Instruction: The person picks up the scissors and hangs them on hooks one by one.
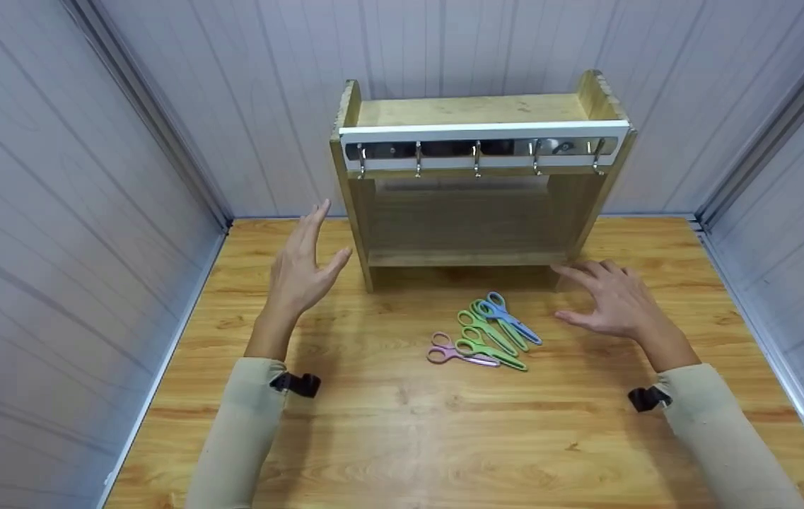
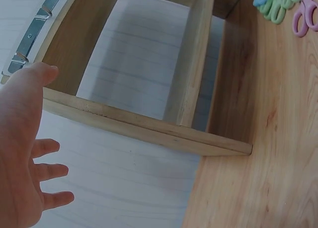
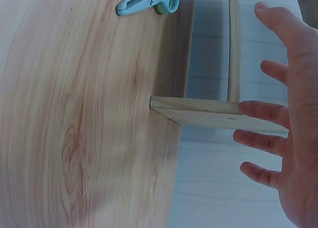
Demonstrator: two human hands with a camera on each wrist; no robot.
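Note:
A wooden shelf rack [image 1: 472, 259] with a white hook rail [image 1: 444, 133] across its upper front stands at the back. In the head view my left hand [image 1: 299, 272] is raised to the left of the rack, fingers spread and holding nothing. My right hand [image 1: 610, 297] hovers by the rack's lower right side, its fingers apart and also holding nothing. Between the hands, in front of the rack, lie several scissors: a pink pair [image 1: 442, 350], green pairs [image 1: 486, 348] and a blue pair [image 1: 508, 317], partly overlapping. The left wrist view shows the left thumb [image 2: 47, 74] overlapping the rack's side.
The wood-grain table [image 1: 402, 438] extends in front of the scissors. White panel walls [image 1: 281, 106] enclose it at the back and on both sides. Several metal hooks [image 1: 476, 157] stick out from the rail toward me.

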